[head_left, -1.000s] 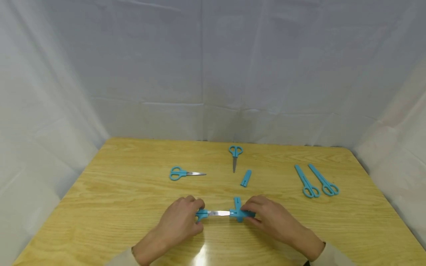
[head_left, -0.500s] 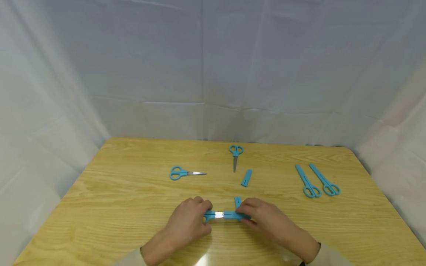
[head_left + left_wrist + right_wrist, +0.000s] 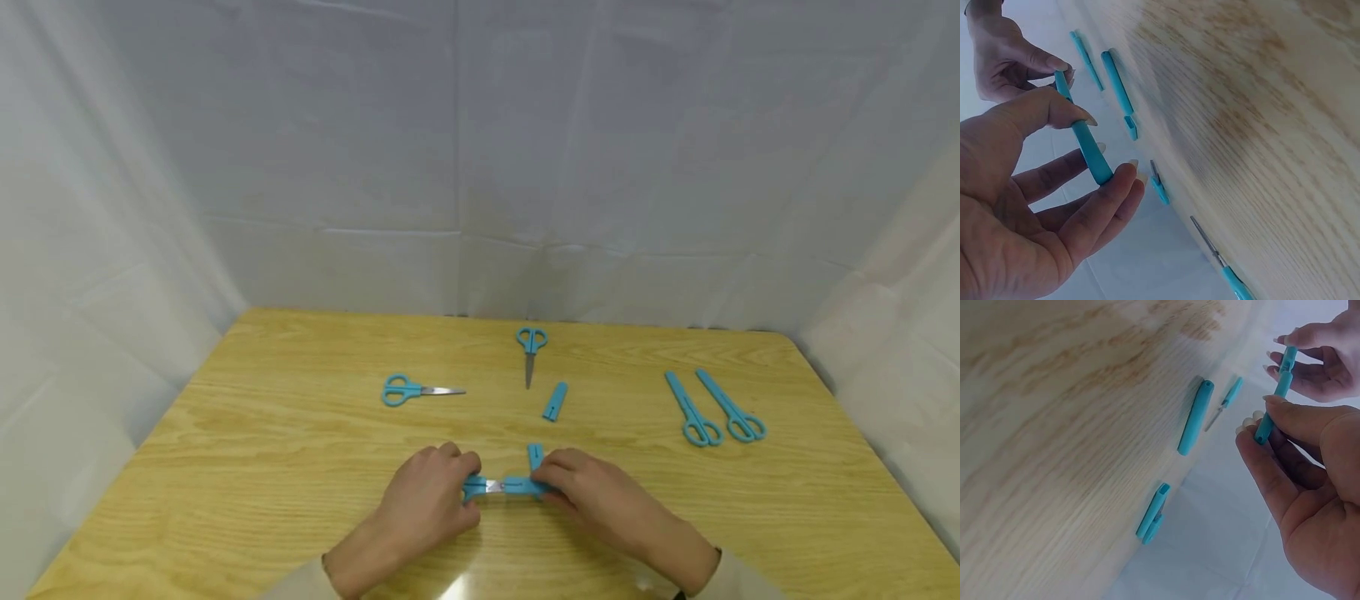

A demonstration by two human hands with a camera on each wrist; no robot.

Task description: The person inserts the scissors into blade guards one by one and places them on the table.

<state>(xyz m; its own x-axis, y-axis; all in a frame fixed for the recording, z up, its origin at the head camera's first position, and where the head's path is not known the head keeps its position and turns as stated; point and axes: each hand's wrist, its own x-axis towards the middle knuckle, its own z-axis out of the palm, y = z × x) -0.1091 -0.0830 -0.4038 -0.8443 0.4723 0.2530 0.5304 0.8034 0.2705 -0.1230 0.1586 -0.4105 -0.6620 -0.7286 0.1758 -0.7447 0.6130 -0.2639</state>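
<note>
My left hand grips the blue handles of a pair of scissors, held level with the blades pointing right. Opposite it, my right hand pinches a blue blade cover between thumb and fingers. The cover sits over the front of the blades, and a short stretch of bare metal blade shows between cover and handles. In the right wrist view, the held cover is raised off the table. The finger loops are partly hidden by my left hand. Just behind the held cover, a second blade cover lies on the table.
On the wooden table lie uncovered scissors at left and another uncovered pair at the back. A loose blade cover lies near the middle. Two covered scissors, one beside the other, lie at right.
The cover has slid left along the blades, leaving far less metal bare than a second ago. My left hand has moved slightly right. Over the last half second both hands have hardly moved.
</note>
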